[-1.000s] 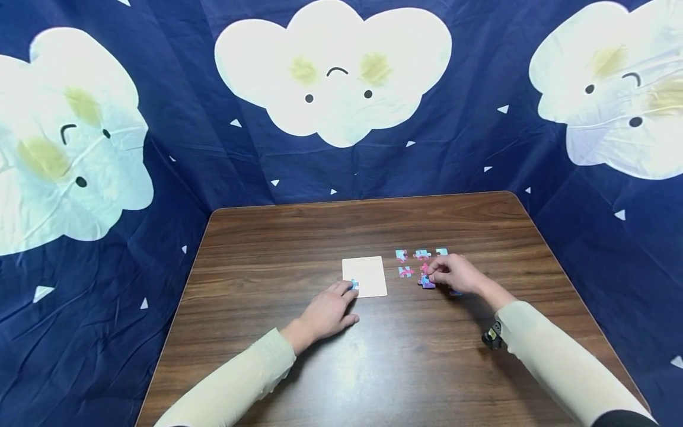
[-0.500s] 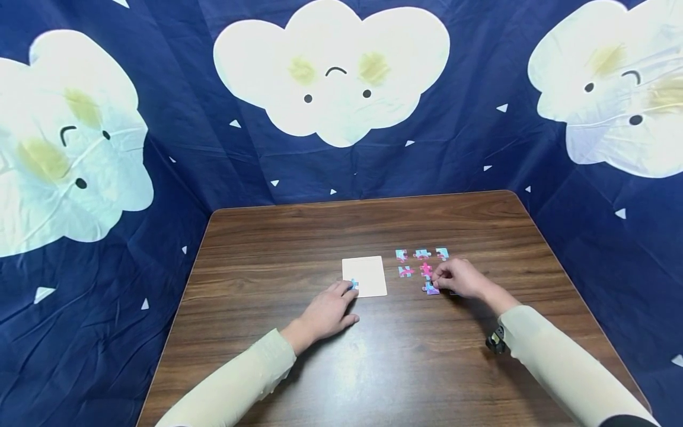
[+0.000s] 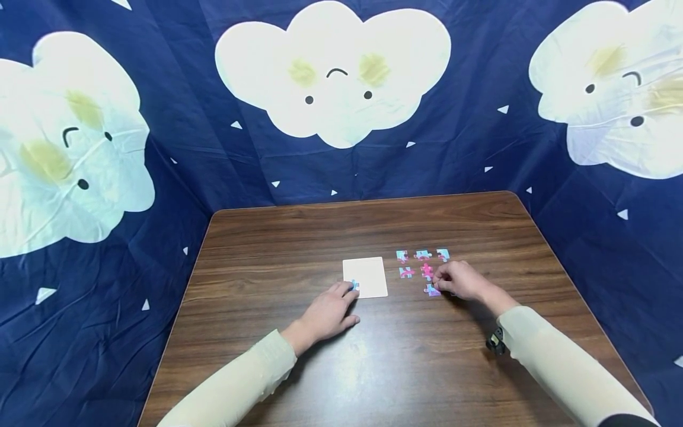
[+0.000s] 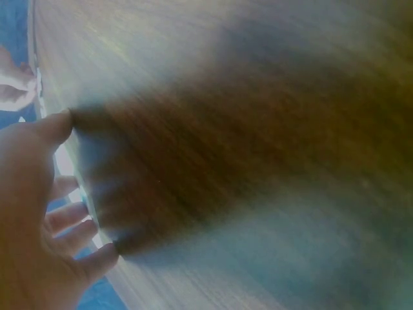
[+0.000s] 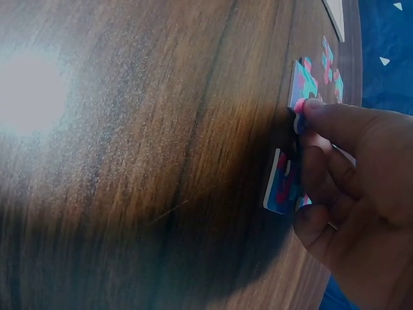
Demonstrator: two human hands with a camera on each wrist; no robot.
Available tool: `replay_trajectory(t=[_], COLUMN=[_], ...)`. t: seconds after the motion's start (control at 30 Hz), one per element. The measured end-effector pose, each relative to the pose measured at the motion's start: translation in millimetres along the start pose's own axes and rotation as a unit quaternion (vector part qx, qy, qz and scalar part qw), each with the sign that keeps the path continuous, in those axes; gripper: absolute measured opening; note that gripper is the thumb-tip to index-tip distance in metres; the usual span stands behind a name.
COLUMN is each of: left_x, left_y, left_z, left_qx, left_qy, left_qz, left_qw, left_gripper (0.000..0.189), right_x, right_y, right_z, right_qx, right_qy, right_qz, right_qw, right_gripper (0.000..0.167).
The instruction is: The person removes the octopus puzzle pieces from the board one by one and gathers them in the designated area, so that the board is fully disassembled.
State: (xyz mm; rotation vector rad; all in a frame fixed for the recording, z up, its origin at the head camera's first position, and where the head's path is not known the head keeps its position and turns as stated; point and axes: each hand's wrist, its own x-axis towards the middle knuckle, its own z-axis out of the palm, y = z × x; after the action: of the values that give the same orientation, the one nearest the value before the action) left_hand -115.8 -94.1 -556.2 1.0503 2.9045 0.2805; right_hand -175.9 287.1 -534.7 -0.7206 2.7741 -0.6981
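My left hand (image 3: pixel 328 311) lies with extended fingers at the lower left of a square white puzzle board (image 3: pixel 372 276). Its fingertips touch a small blue jigsaw piece (image 3: pixel 355 286) in the board's lower-left corner. Off to the right, my right hand (image 3: pixel 463 280) pinches a jigsaw piece (image 5: pixel 299 117) between thumb and finger, mostly hidden by them. A purple-and-blue jigsaw piece (image 3: pixel 432 290) lies right at those fingertips. In the right wrist view another jigsaw piece (image 5: pixel 281 182) lies flat under the curled fingers.
Several pink-and-blue jigsaw pieces (image 3: pixel 423 254) lie in loose rows right of the board. The brown wooden table (image 3: pixel 277 249) ends at a dark blue cloth (image 3: pixel 320 166) with white clouds.
My right hand has shifted slightly right and toward me, and the purple-and-blue jigsaw piece has slid the same way. My left hand stays on the board.
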Motion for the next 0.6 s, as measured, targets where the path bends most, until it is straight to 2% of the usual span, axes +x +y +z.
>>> replay_trajectory(t=[0.23, 0.6], left_x=[-0.6, -0.5], left_y=[1.2, 1.3], left_z=[-0.9, -2.5], left_qx=[-0.001, 0.001], left_qy=[-0.004, -0.007], left_qz=[-0.004, -0.002], left_qw=[1.0000, 1.0000], left_gripper=[0.065, 0.065], right_x=[0.4, -0.5], right_y=[-1.1, -1.6], right_z=[1.3, -0.8], right_qx=[-0.008, -0.020], right_qy=[0.000, 0.001], right_qz=[0.002, 0.023], right_qw=[1.0000, 0.9995], right_gripper=[0.016, 0.013])
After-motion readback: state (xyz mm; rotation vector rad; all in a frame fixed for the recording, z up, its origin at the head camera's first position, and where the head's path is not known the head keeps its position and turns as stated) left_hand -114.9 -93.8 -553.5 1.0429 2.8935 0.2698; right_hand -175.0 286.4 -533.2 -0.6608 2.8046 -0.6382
